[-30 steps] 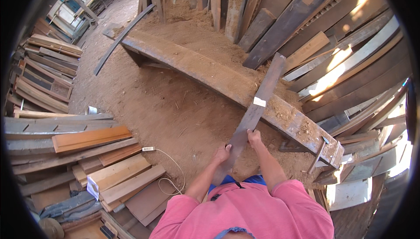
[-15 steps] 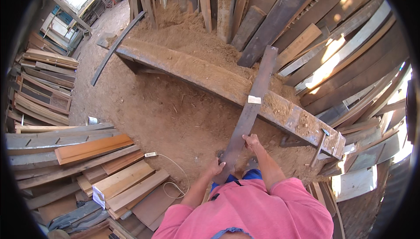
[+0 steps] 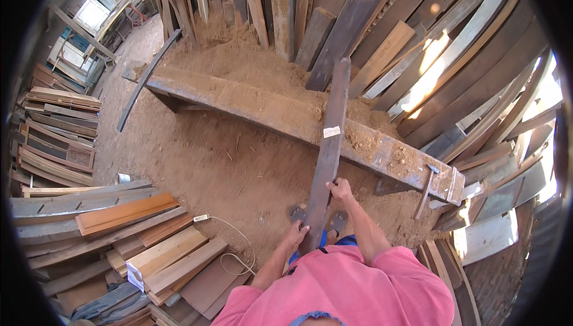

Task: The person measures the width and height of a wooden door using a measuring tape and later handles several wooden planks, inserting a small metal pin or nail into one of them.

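Sawdust floor [image 3: 209,165]; both hands grip plank [image 3: 329,147] across bench [image 3: 250,102].

A single head-worn fisheye looks steeply down from above at the sawdust floor [image 3: 197,165], edges bending outward.

The long plank [image 3: 329,147] is dark grey-brown with one small white label. The workbench [image 3: 280,114] is weathered brown, dusted with pale tan sawdust. The ground [image 3: 203,165] is reddish-brown. The person's shirt [image 3: 352,287] is pink. One board [image 3: 122,214] in the stack is bright orange, and the cord [image 3: 239,242] is white.
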The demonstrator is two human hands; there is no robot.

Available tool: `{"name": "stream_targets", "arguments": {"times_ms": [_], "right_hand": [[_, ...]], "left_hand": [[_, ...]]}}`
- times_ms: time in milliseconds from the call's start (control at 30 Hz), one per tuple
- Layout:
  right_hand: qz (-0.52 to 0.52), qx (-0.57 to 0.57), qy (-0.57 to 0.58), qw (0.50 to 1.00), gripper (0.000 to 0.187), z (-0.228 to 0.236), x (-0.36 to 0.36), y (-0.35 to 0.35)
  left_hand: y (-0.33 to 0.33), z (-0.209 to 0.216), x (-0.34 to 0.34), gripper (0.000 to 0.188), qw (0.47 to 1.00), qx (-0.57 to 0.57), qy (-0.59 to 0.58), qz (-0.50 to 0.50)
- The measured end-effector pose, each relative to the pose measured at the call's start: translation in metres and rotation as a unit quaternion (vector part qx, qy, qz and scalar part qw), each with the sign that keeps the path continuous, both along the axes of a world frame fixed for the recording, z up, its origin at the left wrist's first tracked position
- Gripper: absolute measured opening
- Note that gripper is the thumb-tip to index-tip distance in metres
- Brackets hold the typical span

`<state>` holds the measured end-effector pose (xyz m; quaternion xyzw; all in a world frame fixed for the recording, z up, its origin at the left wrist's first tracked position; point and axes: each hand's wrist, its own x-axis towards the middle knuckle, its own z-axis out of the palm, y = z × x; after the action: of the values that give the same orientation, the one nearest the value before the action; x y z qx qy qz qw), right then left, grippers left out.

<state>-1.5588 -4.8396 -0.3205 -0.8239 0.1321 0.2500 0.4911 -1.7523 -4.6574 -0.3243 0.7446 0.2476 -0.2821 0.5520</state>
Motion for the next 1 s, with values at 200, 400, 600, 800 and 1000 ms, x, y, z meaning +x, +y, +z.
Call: {"name": "stream_targets", "arguments": {"times_ms": [200, 400, 600, 800, 1000], "right_hand": [[-0.104, 0.022, -0.035, 0.994, 0.031, -0.066, 0.018, -0.053], [-0.157, 0.072, -0.005, 0.985, 0.021, -0.068, 0.026, -0.073], [-0.116, 0.104, 0.046, 0.987, 0.017, -0.054, 0.008, -0.081], [-0.111, 0.073, 0.08, 0.988, 0.013, -0.055, -0.016, -0.08], [-0.055, -0.057, 0.037, 0.996, 0.019, -0.082, -0.018, -0.108]], "left_hand": [[-0.032, 0.026, 0.041, 0.048, 0.996, 0.064, -0.051, -0.031], [-0.056, 0.037, 0.083, 0.055, 0.98, 0.157, -0.021, -0.123], [-0.052, 0.021, 0.066, 0.071, 0.981, 0.15, -0.009, -0.122], [-0.033, -0.006, 0.003, 0.074, 0.987, 0.145, -0.06, -0.017], [0.005, -0.023, -0.036, 0.038, 0.966, -0.086, 0.017, 0.243]]}}
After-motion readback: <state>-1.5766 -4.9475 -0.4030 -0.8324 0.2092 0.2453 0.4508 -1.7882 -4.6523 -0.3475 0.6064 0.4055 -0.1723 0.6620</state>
